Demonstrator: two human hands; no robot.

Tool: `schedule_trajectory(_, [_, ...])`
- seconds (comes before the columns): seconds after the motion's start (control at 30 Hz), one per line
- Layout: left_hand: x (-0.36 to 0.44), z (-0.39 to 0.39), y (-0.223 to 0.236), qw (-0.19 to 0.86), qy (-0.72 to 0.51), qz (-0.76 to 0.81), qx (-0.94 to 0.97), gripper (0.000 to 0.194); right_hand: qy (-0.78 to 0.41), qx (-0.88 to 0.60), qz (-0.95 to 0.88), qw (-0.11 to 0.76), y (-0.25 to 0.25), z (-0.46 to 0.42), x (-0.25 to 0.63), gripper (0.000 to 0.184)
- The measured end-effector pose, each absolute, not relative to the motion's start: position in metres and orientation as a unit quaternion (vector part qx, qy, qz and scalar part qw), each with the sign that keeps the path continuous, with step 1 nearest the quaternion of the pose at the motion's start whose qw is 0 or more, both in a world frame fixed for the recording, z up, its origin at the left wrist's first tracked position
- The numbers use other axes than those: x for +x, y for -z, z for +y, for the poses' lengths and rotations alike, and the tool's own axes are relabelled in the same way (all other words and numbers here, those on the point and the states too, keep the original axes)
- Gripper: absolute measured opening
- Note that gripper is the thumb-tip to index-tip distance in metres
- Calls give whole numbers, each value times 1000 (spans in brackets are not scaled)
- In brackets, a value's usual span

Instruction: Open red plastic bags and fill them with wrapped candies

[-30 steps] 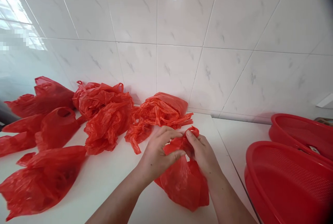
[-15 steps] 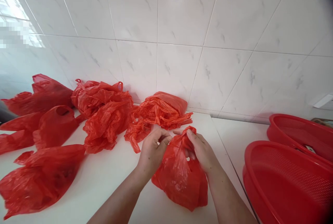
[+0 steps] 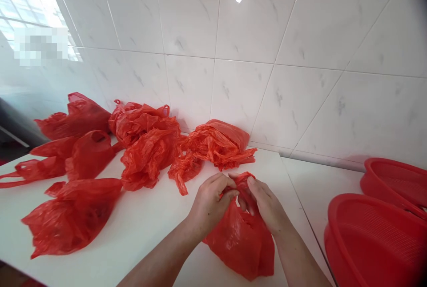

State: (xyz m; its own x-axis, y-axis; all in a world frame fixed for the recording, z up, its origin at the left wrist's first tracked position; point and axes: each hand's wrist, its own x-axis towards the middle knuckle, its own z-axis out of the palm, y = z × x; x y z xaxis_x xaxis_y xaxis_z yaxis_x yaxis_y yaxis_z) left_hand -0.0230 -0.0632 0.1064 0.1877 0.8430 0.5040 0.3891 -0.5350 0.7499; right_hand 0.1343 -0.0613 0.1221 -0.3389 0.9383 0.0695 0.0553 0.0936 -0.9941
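A thin red plastic bag [image 3: 245,245] hangs down over the white table, its upper part gathered between my two hands. My left hand [image 3: 213,200] is closed, thumb and fingers pinching the bag's top edge. On the other side my right hand [image 3: 265,200] grips the gathered plastic, with its thumb on top and some fingers behind the bag. A gap in the plastic shows between the hands. Just beyond them lies a small crumpled red bag [image 3: 185,169], beside a larger heap of red plastic bags [image 3: 216,142] against the wall.
More red bags [image 3: 147,145] are piled along the tiled wall [image 3: 243,91]. Another red bag [image 3: 73,218] lies at the left on the white table [image 3: 150,225]. Two red plastic baskets [image 3: 376,242] stand on the right, past a seam between the tabletops.
My left hand has moved in to pinch the top of the bag, closer to my right hand. The view has shifted left, so everything sits farther right.
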Motion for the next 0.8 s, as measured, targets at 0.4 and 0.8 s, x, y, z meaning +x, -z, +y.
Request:
schedule_trajectory(0.4, [-29, -59, -87, 403, -447, 469, 647, 12, -530, -393, -668, 343, -102, -70, 155, 40])
schedule_trajectory(0.8, [-20, -74, -89, 403, -380, 512, 656, 10, -393, -558, -644, 345, -75, -59, 146, 25])
